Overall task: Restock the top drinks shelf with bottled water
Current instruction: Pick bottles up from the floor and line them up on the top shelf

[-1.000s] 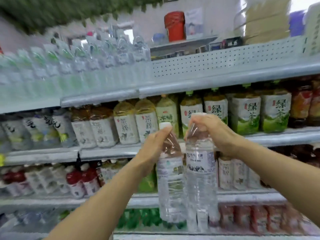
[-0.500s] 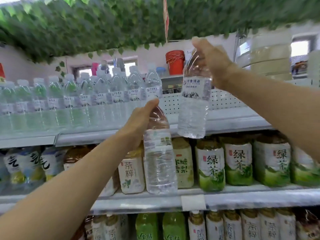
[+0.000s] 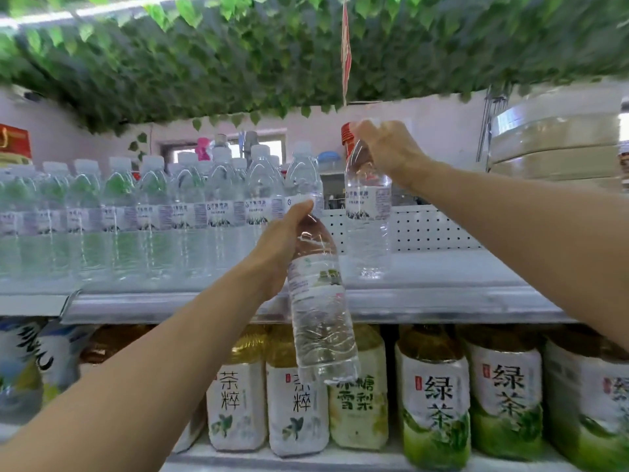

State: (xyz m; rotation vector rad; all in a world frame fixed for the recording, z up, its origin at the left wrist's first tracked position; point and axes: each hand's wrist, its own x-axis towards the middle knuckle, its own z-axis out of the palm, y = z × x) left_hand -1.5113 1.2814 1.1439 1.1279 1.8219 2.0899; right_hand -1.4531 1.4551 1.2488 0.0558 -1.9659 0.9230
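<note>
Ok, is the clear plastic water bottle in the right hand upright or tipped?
Upright. The right hand grips the clear plastic water bottle by its neck, base down over the grey top shelf.

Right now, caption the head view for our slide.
Right hand holds bottle at top shelf; left hand holds second bottle.
</note>
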